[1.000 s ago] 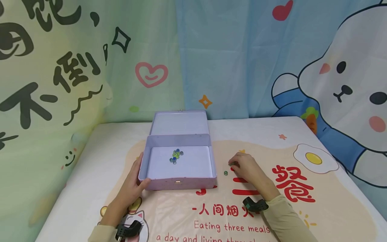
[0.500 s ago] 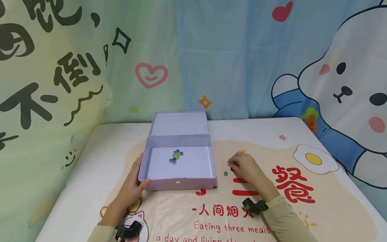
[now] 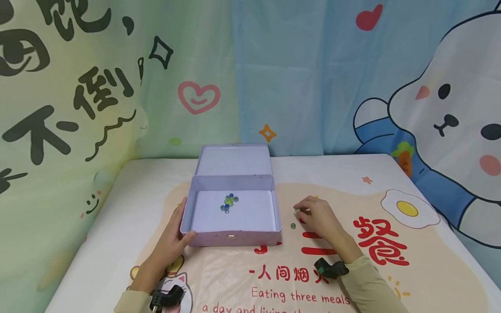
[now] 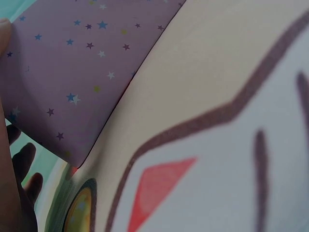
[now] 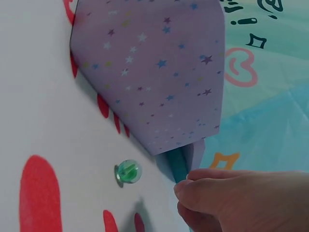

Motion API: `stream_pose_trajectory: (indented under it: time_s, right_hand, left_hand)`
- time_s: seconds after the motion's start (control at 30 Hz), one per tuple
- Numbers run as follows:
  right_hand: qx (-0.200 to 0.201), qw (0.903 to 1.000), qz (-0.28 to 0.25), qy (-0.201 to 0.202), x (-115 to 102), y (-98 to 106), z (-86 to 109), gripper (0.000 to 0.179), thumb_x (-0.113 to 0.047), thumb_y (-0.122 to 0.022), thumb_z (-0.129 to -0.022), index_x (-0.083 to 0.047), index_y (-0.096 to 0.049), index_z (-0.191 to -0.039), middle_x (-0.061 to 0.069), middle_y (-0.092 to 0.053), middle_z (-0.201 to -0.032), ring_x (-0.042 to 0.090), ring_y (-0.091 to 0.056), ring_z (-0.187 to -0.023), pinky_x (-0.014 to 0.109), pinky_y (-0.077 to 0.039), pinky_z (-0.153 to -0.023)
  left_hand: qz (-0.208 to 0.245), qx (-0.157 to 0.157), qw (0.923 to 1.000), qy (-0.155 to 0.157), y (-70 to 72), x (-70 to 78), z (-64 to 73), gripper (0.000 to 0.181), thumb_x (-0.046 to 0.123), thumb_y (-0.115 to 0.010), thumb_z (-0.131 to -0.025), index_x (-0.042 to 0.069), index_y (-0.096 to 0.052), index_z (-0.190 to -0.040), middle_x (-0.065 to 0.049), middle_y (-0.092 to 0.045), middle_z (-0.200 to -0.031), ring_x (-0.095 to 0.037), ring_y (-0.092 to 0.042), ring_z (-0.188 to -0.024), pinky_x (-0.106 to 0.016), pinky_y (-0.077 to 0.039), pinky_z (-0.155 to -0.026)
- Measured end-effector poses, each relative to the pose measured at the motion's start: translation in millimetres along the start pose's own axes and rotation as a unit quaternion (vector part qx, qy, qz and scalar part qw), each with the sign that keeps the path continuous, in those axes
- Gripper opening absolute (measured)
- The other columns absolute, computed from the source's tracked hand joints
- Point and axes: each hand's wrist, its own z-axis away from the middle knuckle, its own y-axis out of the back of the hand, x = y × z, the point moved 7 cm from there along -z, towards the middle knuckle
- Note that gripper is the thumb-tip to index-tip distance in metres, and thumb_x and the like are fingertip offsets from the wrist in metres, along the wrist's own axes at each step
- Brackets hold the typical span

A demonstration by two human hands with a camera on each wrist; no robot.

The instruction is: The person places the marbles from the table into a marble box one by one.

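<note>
An open lilac tin box [image 3: 231,237], star-patterned outside, stands on the table with its lid tipped back. Several blue and green glass marbles [image 3: 228,201] lie in a cluster on its floor. My left hand [image 3: 172,232] holds the box at its front left corner, thumb at the front and fingers along the left side. Right of the box, my right hand [image 3: 322,219] pinches a small marble [image 3: 297,210] between thumb and fingertips; the right wrist view hides it behind the fingers. A single green marble [image 5: 128,171] lies on the cloth between that hand and the box.
A printed cloth [image 3: 235,274] with red lettering, a fried egg and a cat covers the table. Behind the table's far edge hangs a patterned curtain [image 3: 282,78]. Each wrist wears a black camera [image 3: 330,268].
My right hand has shifted slightly left, toward the box, with the pinched marble now showing at the fingertips. The left hand and the box have stayed where they were.
</note>
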Motion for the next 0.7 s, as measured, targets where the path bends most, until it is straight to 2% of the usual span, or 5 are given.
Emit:
stream_pose_trajectory:
  time_s: [0.5,0.7]
  right_hand:
    - [0.031,0.9951,-0.089,0.028,-15,14,2.0,0.021,-0.011,-0.075,-0.081,-0.011,-0.073,-0.101,0.002,-0.069,-0.098,0.018,-0.068,-0.09,0.033,-0.056,-0.077]
    - [0.038,0.9929,-0.108,0.034,-21,21,4.0,0.022,-0.01,-0.075,-0.08,-0.011,-0.073,-0.101,0.002,-0.069,-0.099,0.018,-0.068,-0.091,0.032,-0.056,-0.076]
  left_hand:
    - [0.012,0.01,0.9999,0.0,1.2,-2.5,1.9,0.091,0.026,-0.066,-0.083,0.015,-0.01,-0.154,-0.012,-0.021,-0.157,-0.04,-0.023,-0.14,-0.066,-0.023,-0.105]
    - [0.005,0.0,1.0,-0.006,0.1,-0.9,-0.1,0.091,0.022,-0.066,-0.083,0.015,-0.009,-0.154,-0.012,-0.021,-0.157,-0.038,-0.025,-0.14,-0.066,-0.025,-0.104]
